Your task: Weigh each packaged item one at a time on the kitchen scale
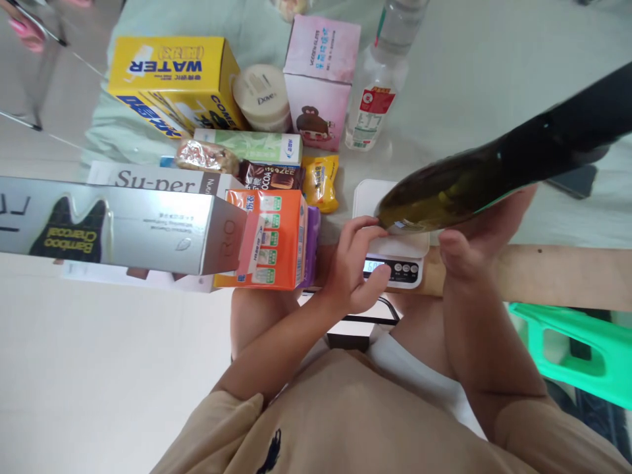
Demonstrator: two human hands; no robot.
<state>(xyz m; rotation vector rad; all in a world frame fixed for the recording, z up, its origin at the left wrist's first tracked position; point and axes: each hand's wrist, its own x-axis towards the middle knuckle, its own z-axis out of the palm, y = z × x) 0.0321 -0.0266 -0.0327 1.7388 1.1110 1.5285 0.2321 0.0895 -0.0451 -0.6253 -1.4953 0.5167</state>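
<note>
A dark green glass bottle (459, 174) is tilted over the white digital scale (412, 249), its base toward the scale and its dark upper part running off to the upper right. My right hand (481, 227) is closed around the bottle's lower side, with part of the fingers hidden behind the glass. Beside the base, my left hand (358, 266) has its fingers apart, the fingertips at the bottle's bottom edge and the thumb over the scale's display. Digits are lit there but partly covered. Whether the base touches the scale I cannot tell.
Left of the scale stand an orange box (276, 240), a silver Bamboo Charcoal box (128, 227), a yellow box (172, 72), a Dove jar (264, 99) and a pink box (320, 72). A clear bottle (372, 105) stands behind. A green stool (582, 349) is below the table's wooden edge (543, 276).
</note>
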